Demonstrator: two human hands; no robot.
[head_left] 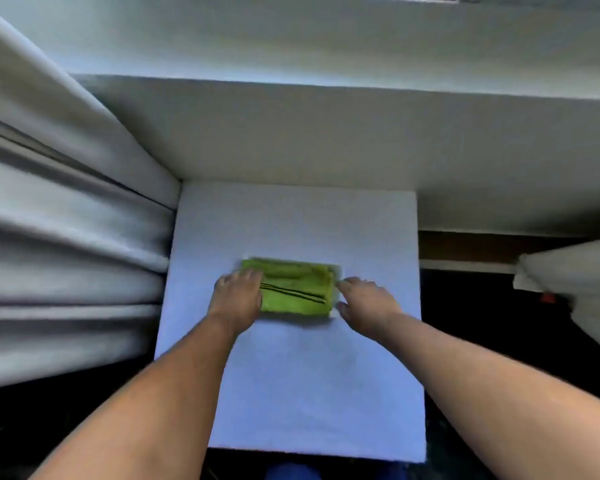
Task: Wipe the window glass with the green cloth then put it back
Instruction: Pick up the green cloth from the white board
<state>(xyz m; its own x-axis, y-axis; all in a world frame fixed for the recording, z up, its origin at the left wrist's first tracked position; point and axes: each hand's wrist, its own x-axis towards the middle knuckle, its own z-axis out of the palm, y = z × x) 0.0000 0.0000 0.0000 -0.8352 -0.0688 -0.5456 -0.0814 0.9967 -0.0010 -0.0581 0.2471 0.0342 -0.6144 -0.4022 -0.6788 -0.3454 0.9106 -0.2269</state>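
A folded green cloth (297, 287) with two dark stripes lies flat on a white table (291, 375). My left hand (238, 296) rests on the cloth's left end, fingers laid over it. At the cloth's right edge my right hand (364, 304) has its fingers spread, fingertips touching the edge. The window glass is out of sight; only a white sill and wall (326, 133) rise behind the table.
A white pleated curtain (66, 220) hangs close along the table's left side. Another white fabric (575, 282) juts in at the right, with a small orange object (548, 298) under it. The floor around the table is dark.
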